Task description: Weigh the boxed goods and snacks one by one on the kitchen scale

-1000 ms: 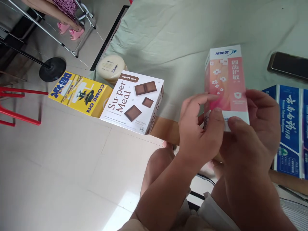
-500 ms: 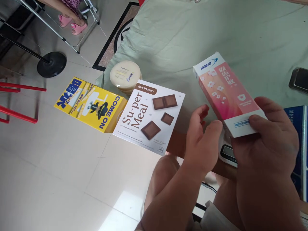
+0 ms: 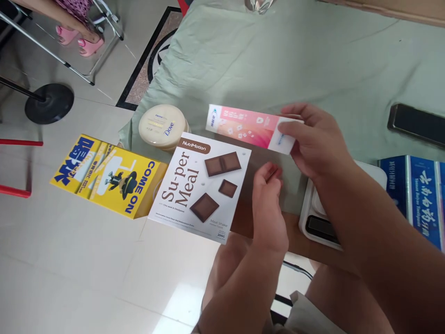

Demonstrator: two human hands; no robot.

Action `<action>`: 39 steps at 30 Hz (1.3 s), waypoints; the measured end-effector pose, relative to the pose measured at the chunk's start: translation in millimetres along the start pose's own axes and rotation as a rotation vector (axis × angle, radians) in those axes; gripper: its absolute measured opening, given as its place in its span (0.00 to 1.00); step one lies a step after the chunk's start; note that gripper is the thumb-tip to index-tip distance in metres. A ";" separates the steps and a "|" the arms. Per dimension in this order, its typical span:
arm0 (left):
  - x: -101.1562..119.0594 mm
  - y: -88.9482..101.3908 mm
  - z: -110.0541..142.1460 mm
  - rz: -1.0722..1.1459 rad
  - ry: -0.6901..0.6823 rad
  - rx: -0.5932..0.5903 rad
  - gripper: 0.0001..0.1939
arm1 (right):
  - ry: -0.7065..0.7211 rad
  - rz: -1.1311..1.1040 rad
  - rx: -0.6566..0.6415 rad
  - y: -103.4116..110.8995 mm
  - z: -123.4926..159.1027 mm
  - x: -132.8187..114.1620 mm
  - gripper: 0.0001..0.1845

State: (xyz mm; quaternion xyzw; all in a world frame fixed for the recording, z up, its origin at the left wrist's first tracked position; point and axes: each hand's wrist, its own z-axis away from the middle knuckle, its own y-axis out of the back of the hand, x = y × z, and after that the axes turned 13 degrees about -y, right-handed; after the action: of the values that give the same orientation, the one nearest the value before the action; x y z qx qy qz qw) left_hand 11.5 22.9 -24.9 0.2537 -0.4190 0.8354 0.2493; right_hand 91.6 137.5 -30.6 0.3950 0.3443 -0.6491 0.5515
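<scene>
My right hand (image 3: 314, 139) grips one end of a long pink and white toothpaste box (image 3: 243, 127), holding it flat and low over the green cloth (image 3: 278, 60), its far end pointing left. My left hand (image 3: 267, 204) hovers below it with fingers loosely curled and nothing in them, beside the white Su-per Meal box (image 3: 201, 185). A cream Dove jar (image 3: 162, 126) stands behind that box, and a yellow COME ON box (image 3: 111, 174) lies to its left.
A white scale (image 3: 320, 218) sits under my right forearm at the table edge. Blue toothpaste boxes (image 3: 417, 199) lie at the right, a dark phone (image 3: 415, 123) beyond them. Another person's feet in pink sandals (image 3: 78, 39) rest by a chair on the tiled floor.
The pink box went from upright in both hands to lying flat, carried leftward by my right hand alone. My left hand let go and dropped lower.
</scene>
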 end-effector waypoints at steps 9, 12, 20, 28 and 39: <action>9.9 8.8 -6.3 0.010 0.021 0.014 0.16 | 0.125 0.714 -0.038 -19.3 -23.1 -4.6 0.19; 13.6 12.3 -8.3 0.033 0.012 0.038 0.16 | 0.231 0.836 -0.173 -25.8 -25.2 -11.2 0.25; 13.1 11.2 -1.3 0.045 0.049 -0.078 0.26 | 0.258 1.031 -0.358 -24.0 -23.2 -16.2 0.27; 12.4 4.4 1.5 0.020 0.006 -0.032 0.22 | 0.216 0.959 -0.256 -9.0 -3.9 -17.8 0.30; -9.2 -8.4 33.2 -0.090 -0.063 -0.266 0.10 | 0.273 0.406 0.207 98.4 167.1 13.0 0.11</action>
State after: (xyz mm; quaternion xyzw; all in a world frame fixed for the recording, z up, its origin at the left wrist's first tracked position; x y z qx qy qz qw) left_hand 30.8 -2.1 -8.7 0.2630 -0.5220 0.7521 0.3045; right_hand 165.6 -31.0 32.1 0.5941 0.2610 -0.4974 0.5757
